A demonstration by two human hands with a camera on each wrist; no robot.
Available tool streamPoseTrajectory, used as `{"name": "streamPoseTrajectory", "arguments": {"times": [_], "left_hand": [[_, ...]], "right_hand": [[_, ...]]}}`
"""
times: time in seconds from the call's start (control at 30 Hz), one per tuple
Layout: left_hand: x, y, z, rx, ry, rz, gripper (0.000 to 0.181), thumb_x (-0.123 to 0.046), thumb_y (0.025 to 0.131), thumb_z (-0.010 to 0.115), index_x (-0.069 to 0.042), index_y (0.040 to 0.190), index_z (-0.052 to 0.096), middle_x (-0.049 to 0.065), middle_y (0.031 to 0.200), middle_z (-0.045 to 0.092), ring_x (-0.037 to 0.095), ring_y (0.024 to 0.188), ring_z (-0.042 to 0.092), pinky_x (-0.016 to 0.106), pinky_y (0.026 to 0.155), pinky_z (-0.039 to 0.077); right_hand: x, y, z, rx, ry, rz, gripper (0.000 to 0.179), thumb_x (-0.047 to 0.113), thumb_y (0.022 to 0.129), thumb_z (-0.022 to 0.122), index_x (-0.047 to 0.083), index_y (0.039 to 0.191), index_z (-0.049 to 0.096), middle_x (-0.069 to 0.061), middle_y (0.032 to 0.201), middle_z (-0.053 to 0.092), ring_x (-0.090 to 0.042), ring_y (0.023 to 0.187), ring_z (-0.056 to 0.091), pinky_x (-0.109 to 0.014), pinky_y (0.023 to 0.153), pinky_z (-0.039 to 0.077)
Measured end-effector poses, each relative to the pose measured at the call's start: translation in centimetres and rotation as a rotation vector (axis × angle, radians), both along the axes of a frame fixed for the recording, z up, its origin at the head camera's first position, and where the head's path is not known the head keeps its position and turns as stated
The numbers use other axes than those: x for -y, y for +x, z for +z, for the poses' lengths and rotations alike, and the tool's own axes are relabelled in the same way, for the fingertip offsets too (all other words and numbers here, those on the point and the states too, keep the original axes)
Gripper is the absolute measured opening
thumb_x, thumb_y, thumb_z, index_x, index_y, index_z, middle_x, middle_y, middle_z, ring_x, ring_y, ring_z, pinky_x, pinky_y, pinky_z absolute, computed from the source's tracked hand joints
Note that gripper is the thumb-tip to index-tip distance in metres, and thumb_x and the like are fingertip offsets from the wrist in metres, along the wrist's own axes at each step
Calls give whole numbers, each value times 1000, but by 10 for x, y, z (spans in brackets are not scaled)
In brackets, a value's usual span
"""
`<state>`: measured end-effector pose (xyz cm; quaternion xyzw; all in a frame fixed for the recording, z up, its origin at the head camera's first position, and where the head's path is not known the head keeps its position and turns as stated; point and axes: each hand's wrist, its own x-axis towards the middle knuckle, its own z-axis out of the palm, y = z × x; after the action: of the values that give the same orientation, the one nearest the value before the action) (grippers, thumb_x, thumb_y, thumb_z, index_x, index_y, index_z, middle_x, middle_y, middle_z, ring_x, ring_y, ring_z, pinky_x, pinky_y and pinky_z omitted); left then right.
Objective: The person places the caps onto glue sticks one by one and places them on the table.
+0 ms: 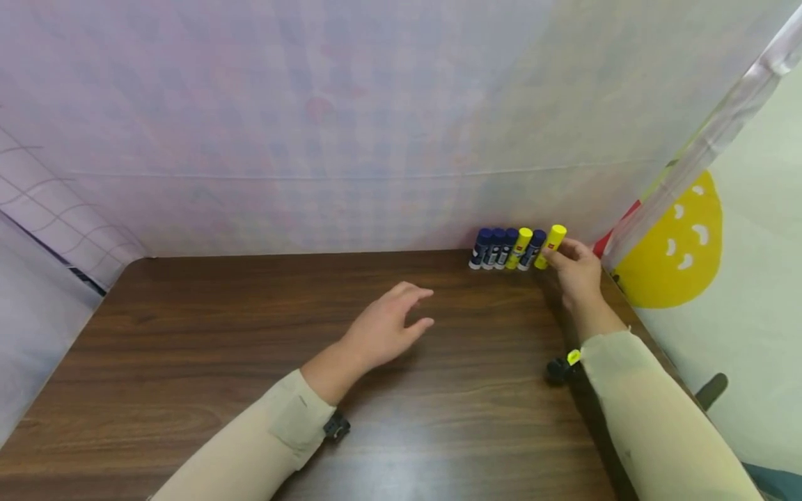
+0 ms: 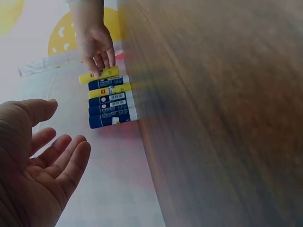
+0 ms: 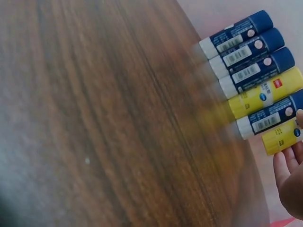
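A row of glue sticks stands upright along the back edge of the table, toward its right end. From the left come three dark blue glue sticks [image 1: 496,249], a yellow glue stick [image 1: 519,249] and another dark blue glue stick [image 1: 532,250]. At the right end, my right hand [image 1: 578,273] pinches a second yellow glue stick [image 1: 555,236] between thumb and fingers; it tilts slightly and is close beside its blue neighbour. My left hand [image 1: 385,325] hovers over the middle of the table, holding nothing, its fingers relaxed and thumb apart.
The brown wood-grain table [image 1: 207,327] ends at a pale checked cloth [image 1: 301,139] hanging right behind the glue sticks. At the right, a white curtain with a yellow printed shape [image 1: 683,250] borders the table's edge. Dark devices [image 1: 337,426] sit at both wrists.
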<state>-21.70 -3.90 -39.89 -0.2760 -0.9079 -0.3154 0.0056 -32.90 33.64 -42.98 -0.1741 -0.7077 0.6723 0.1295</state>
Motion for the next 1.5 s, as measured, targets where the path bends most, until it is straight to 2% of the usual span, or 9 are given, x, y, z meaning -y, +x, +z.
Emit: {"name": "streamPoseTrajectory", "arguments": {"times": [0.13, 0.37, 0.5, 0.77, 0.97, 1.17, 1.3, 1.5], "left_hand": [[-2, 1, 1, 2, -19, -3, 51, -31, 103, 68, -13, 148, 56, 5, 139, 60, 24, 120, 67, 38, 97, 60], [-6, 1, 1, 18, -28, -11, 52, -32, 103, 67, -14, 150, 54, 3, 141, 60, 22, 120, 66, 37, 96, 60], [-9, 1, 2, 11, -39, -20, 52, -33, 103, 67, -15, 150, 54, 3, 140, 60, 22, 120, 66, 37, 95, 60], [-12, 1, 2, 17, -50, -24, 53, -34, 104, 66, -15, 151, 53, 5, 139, 61, 22, 117, 66, 37, 94, 60], [-13, 1, 1, 22, -59, -30, 53, -34, 104, 66, -16, 151, 53, 7, 137, 62, 21, 116, 65, 36, 94, 59], [-12, 2, 0, 28, -60, -26, 52, -34, 104, 66, -15, 151, 53, 6, 138, 62, 20, 117, 65, 37, 95, 59], [-11, 2, -2, 29, -60, -29, 52, -34, 104, 66, -15, 151, 53, 6, 140, 61, 20, 118, 65, 37, 96, 59], [-10, 0, -3, 31, -60, -29, 53, -34, 104, 66, -15, 151, 53, 6, 140, 61, 21, 118, 65, 37, 95, 60]], "right_hand": [[-2, -3, -4, 44, 65, 7, 38, 22, 95, 78, 12, 129, 66, 14, 105, 61, -4, 101, 56, -12, 83, 49], [-4, -8, -17, 76, 155, 18, 35, 21, 97, 74, 12, 129, 64, 16, 102, 60, -2, 97, 57, -11, 84, 50], [-5, -8, -20, 61, 154, 13, 35, 21, 97, 75, 12, 129, 65, 16, 101, 60, -1, 97, 57, -10, 82, 50], [-5, -5, -19, 57, 134, 34, 50, 23, 97, 75, 5, 141, 61, 16, 102, 62, -2, 96, 59, -7, 79, 52], [-4, -3, -20, 32, 105, 35, 53, 20, 95, 77, 1, 142, 60, 18, 98, 65, 0, 92, 62, -5, 77, 54], [-7, -1, -21, 53, 127, 32, 57, 24, 95, 77, 1, 144, 59, 19, 98, 64, 2, 91, 62, -5, 77, 53], [-9, 3, -21, 54, 83, 41, 59, 23, 95, 78, 1, 146, 58, 14, 105, 65, 1, 90, 64, -7, 78, 56], [-11, 10, -19, 82, 119, 59, 59, 24, 97, 75, 1, 148, 55, 14, 107, 63, 3, 88, 64, -10, 78, 58]]}}
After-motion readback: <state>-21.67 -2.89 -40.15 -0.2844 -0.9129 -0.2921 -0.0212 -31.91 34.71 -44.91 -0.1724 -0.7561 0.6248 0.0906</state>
